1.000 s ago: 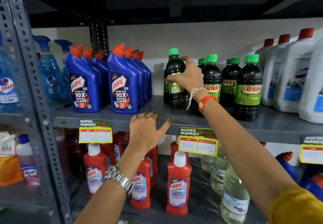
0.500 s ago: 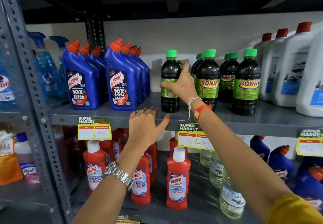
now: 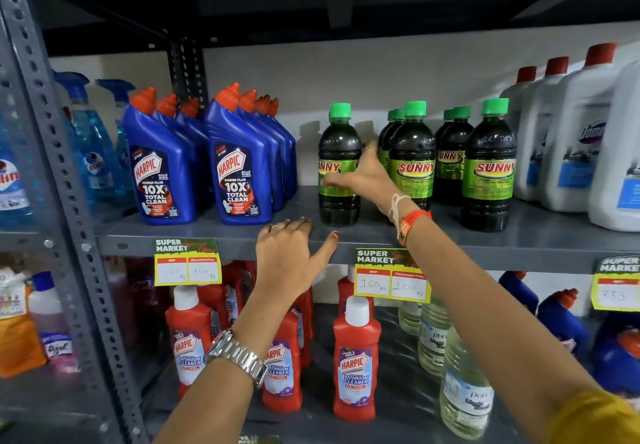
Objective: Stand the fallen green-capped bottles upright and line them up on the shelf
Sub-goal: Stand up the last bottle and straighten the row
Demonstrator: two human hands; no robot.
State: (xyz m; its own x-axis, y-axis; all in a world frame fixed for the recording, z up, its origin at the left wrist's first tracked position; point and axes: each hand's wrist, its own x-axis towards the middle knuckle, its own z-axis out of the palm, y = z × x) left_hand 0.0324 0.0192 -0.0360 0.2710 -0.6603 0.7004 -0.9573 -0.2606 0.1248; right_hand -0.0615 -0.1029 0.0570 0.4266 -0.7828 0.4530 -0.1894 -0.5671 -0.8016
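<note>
Several dark bottles with green caps and green SUNNY labels stand upright on the grey shelf [image 3: 214, 232]. The leftmost bottle [image 3: 339, 142] stands apart from the others, a gap to its right. My right hand [image 3: 363, 177] is on it at label height, fingers wrapped across the front of the label and thumb at its right side. Two more front bottles [image 3: 412, 153] [image 3: 488, 166] stand to the right with others lined up behind them. My left hand [image 3: 291, 256] rests on the shelf's front edge, fingers over the lip, thumb spread.
Blue Harpic bottles [image 3: 239, 166] stand close on the left, white red-capped jugs [image 3: 568, 139] on the right. Price tags [image 3: 391, 277] hang from the shelf edge. Red Harpic bottles [image 3: 356, 360] and clear bottles fill the lower shelf. A perforated steel post [image 3: 62, 201] rises at far left.
My right hand slid down from the bottle's upper body to its label. The bottle has turned, so part of the SUNNY name now faces front. My left hand stayed put.
</note>
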